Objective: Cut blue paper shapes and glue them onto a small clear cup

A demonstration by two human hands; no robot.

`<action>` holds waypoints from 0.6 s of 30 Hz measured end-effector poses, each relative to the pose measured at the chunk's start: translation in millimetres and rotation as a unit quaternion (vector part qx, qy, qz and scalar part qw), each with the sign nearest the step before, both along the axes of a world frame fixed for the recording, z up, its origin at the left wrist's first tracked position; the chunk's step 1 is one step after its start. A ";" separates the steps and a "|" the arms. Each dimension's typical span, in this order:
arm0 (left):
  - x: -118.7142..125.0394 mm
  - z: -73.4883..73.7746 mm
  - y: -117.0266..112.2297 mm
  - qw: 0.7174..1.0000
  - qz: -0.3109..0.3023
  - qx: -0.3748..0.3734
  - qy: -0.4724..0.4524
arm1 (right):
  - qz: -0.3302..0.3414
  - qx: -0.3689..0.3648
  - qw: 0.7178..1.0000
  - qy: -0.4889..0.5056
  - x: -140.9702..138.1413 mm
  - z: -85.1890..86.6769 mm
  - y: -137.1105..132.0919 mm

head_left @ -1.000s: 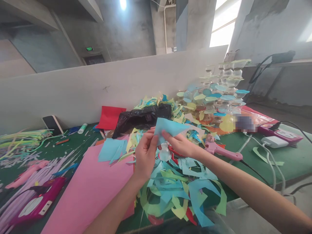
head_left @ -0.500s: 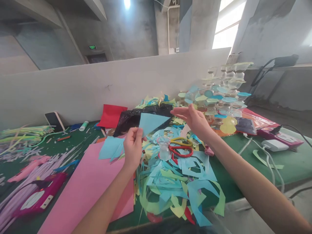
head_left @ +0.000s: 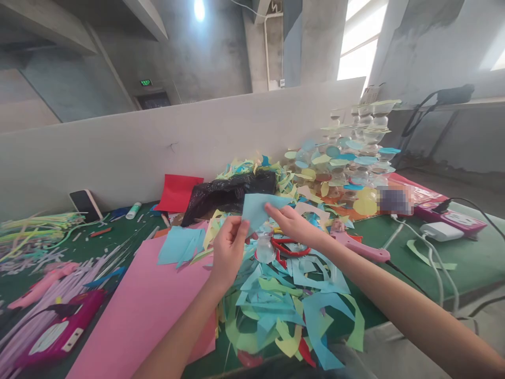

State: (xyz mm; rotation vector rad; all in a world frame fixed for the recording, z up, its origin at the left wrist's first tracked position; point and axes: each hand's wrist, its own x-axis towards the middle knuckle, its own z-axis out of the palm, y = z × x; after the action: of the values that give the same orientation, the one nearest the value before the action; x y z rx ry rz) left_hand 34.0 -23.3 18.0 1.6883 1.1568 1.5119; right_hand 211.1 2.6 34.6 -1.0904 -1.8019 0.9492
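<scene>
Light-blue paper piece (head_left: 258, 209): it is in the air above the table, between both hands and in front of the black plastic bag (head_left: 231, 195). Its shape is roughly a triangle, with one point going down.

Left hand (head_left: 229, 255): narrow and holding; the fingers pinch the lower left part of the paper.

Right hand (head_left: 294, 226): narrow, with fingers almost together and their tips at the right side of the paper. I cannot tell if it pinches the paper or only touches it.

Good handling: the paper stays open and without a clear fold. A light hold near the edges helps avoid creases, and holding it above the pile keeps it apart from the loose scraps.

Below the hands: a small clear plastic piece (head_left: 265, 248), red-handled scissors (head_left: 292, 248), and a heap of blue and green paper offcuts (head_left: 284, 310).

Right side: a pink hot-glue gun (head_left: 361, 249) lies on the green work mat (head_left: 379, 263).

Left side: a large pink card sheet (head_left: 134, 310) has blue paper cut-outs (head_left: 179, 245) on it.

Behind: a red paper sheet (head_left: 177, 192) and stacked clear pieces with paper discs (head_left: 355, 147).
</scene>
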 end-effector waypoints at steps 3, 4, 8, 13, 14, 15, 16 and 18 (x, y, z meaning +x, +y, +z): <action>0.1 -1.8 0.5 0.999 -0.043 -0.017 0.014 | 0.010 0.023 0.999 0.040 -1.1 0.6 0.0; -0.7 -2.3 1.2 0.998 -0.054 -0.026 0.017 | 0.015 0.025 0.999 0.042 -0.9 0.7 0.4; -4.5 -2.1 3.1 0.995 -0.078 -0.048 0.027 | 0.019 0.018 0.999 0.038 0.2 0.5 0.2; -4.2 2.6 1.7 0.992 -0.086 -0.078 0.049 | 0.038 0.011 0.999 0.012 -1.0 2.0 -4.9; -3.6 3.6 1.4 0.992 -0.087 -0.079 0.051 | 0.047 0.017 0.999 0.006 -1.3 2.4 -5.6; -2.9 4.7 1.1 0.991 -0.089 -0.080 0.053 | 0.053 0.023 0.998 0.003 -1.5 2.7 -5.9; -2.3 5.8 1.0 0.991 -0.092 -0.080 0.055 | 0.054 0.029 0.998 0.004 -1.6 2.8 -5.8; -1.7 8.0 1.1 0.990 -0.097 -0.082 0.057 | 0.042 0.034 0.998 0.015 -1.4 2.6 -4.5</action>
State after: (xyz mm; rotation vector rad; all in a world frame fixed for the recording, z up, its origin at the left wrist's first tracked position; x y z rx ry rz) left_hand 32.4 -22.2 26.0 1.7377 1.1067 1.1839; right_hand 209.7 -1.8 37.1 -0.9588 -1.8548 0.9416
